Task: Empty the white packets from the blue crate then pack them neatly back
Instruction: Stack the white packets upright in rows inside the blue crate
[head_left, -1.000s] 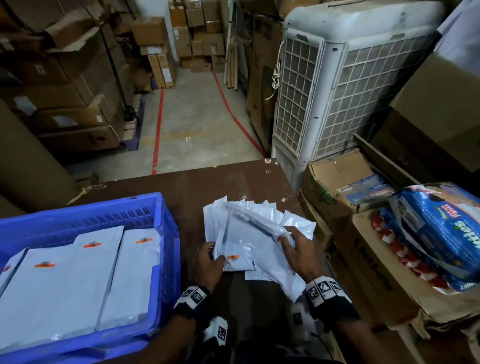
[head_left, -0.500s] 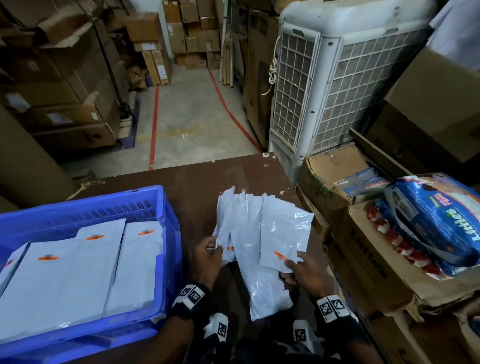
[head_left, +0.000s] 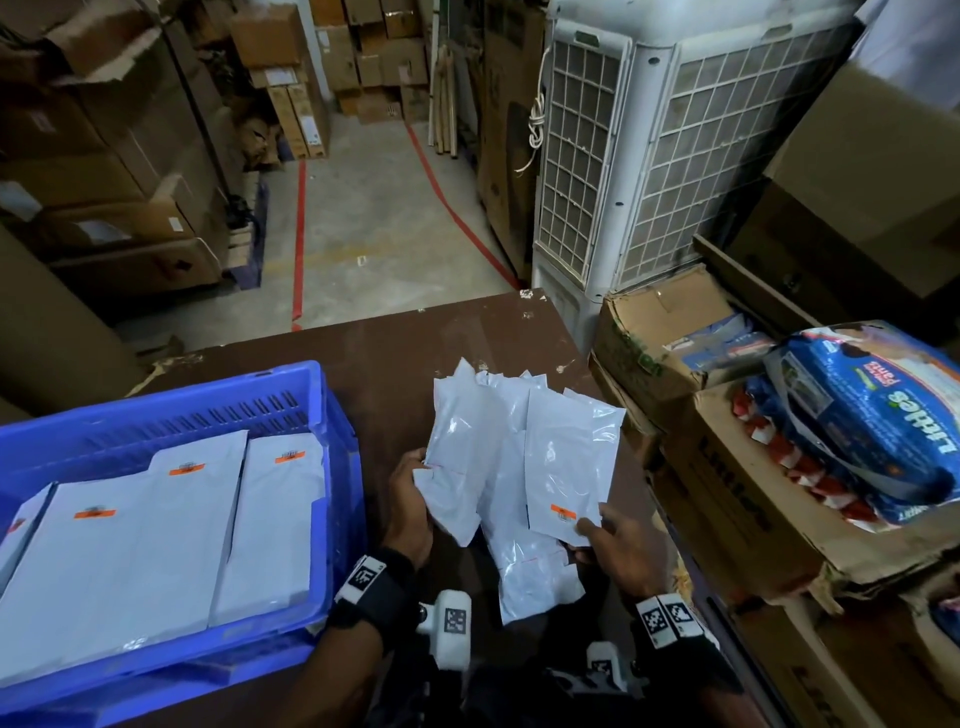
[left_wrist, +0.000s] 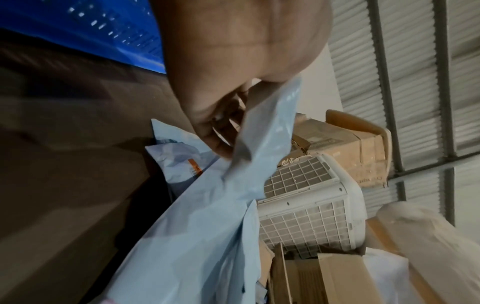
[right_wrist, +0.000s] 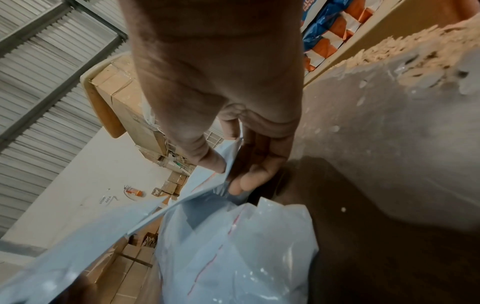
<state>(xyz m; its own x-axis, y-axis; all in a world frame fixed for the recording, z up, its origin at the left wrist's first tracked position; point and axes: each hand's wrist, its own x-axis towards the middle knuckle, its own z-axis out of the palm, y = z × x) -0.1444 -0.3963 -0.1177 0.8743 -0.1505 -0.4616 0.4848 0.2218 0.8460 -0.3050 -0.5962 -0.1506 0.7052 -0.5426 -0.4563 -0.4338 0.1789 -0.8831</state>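
White packets, loose batch, mid-table right of blue crate, pinched at near corners by left hand and right hand, apparently for squaring before stacking beside packets already flat in crate.

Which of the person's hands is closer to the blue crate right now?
Left. The left hand holds white packets just beside the blue crate; the right hand pinches a packet farther off, toward the cardboard boxes.

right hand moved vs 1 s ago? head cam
Yes. The right hand has drawn back toward the person, from mid-pile to the near end, lifting one white packet off the pile on the table.
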